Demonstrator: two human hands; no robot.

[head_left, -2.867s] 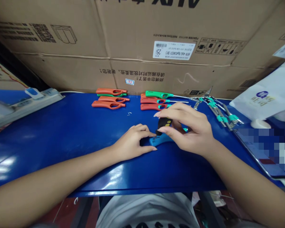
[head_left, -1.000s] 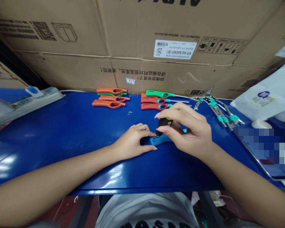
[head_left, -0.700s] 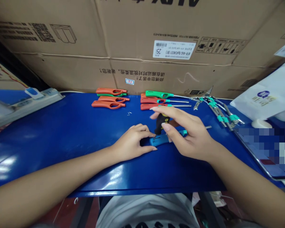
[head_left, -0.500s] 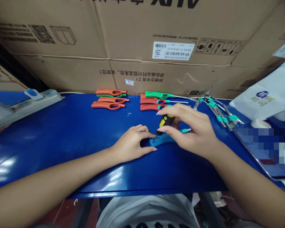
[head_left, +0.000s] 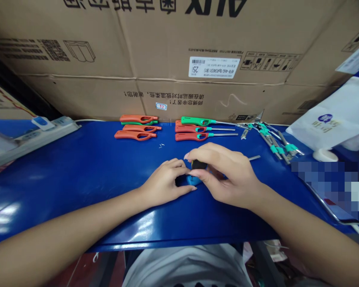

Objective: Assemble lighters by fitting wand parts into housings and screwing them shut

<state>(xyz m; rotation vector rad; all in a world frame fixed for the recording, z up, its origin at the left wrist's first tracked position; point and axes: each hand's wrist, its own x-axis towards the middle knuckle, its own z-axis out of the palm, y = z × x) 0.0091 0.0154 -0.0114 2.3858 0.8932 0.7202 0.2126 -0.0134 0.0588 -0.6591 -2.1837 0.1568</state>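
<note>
I had the left hand (head_left: 164, 183) pinching the blue lighter (head_left: 193, 180), right hand (head_left: 231, 173) gripping the screwdriver (head_left: 200, 164), well inside the tabletop's front edge (head_left: 167, 244).

- Moderately bright, cool indoor light.
- White glare on the glossy blue tabletop (head_left: 92, 159), far left and below the left hand (head_left: 164, 181).
- Dim floor (head_left: 79, 269) beneath.
- Small print on the cardboard box (head_left: 155, 59) slightly soft.
- Wide-angle stretching toward the edges.
- Blocky pixelation (a coarse mosaic) at the right edge, less at left.
</note>
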